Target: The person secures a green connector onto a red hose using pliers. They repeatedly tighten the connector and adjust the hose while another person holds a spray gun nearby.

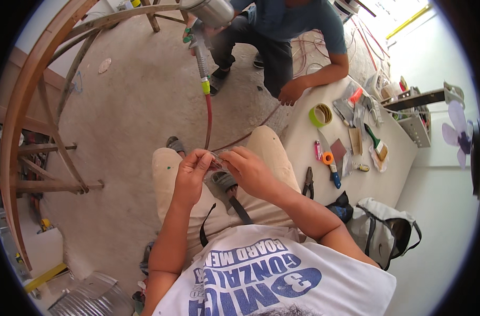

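My left hand (192, 174) and my right hand (249, 171) meet above my lap, fingertips pinched together. Between them is a small clear, crinkled piece (216, 161) that looks like thin plastic; the fingers cover much of it, so its exact kind is hidden. Across from me a person in a blue shirt (277, 21) holds a metal spray gun (200, 52) with a silver cup. Its red hose (209, 121) hangs down behind my hands. The person's other hand (294, 91) rests at the edge of the white bench.
On the white bench (298, 137) to my right lie green tape (320, 115), a paintbrush (376, 142), pliers (308, 183), a blue-handled knife (335, 176) and scrapers. A grey bag (374, 231) and a purple-bladed fan (458, 134) stand further right. A curved wooden frame (26, 116) rises at left.
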Action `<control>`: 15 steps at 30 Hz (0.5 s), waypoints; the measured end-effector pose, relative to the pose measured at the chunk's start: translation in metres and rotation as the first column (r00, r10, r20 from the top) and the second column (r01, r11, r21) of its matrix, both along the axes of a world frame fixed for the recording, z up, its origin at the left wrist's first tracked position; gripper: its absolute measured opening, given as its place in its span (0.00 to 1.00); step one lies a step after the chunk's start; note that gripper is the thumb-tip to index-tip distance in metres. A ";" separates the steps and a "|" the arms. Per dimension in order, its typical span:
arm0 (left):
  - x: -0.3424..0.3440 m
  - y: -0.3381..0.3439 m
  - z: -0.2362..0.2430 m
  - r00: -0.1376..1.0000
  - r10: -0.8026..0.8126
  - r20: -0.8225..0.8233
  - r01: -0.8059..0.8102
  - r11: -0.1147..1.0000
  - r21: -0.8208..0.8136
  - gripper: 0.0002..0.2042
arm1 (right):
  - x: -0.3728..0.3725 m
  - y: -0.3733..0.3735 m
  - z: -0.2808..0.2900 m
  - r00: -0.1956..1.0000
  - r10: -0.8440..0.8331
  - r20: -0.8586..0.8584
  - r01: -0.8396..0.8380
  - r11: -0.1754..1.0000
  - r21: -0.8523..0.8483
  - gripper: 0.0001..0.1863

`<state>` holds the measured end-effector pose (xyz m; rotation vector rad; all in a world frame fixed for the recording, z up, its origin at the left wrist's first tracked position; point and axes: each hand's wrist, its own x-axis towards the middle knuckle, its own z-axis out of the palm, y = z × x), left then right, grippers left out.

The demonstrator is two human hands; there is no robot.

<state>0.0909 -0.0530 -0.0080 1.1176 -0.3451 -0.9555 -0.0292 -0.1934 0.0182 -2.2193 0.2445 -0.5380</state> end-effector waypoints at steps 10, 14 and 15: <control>0.102 -0.057 -0.006 0.897 0.422 -0.129 -0.405 0.904 0.136 0.07 | 0.083 -0.062 0.004 0.988 -0.151 -0.037 0.154 0.984 0.094 0.10; 0.126 -0.084 -0.007 0.854 0.485 -0.188 -0.451 0.870 0.198 0.07 | 0.109 -0.081 -0.010 0.981 -0.192 -0.016 0.192 0.975 0.109 0.09; 0.127 -0.090 -0.007 0.855 0.487 -0.179 -0.452 0.868 0.206 0.07 | 0.114 -0.083 -0.014 0.982 -0.187 -0.001 0.186 0.975 0.121 0.10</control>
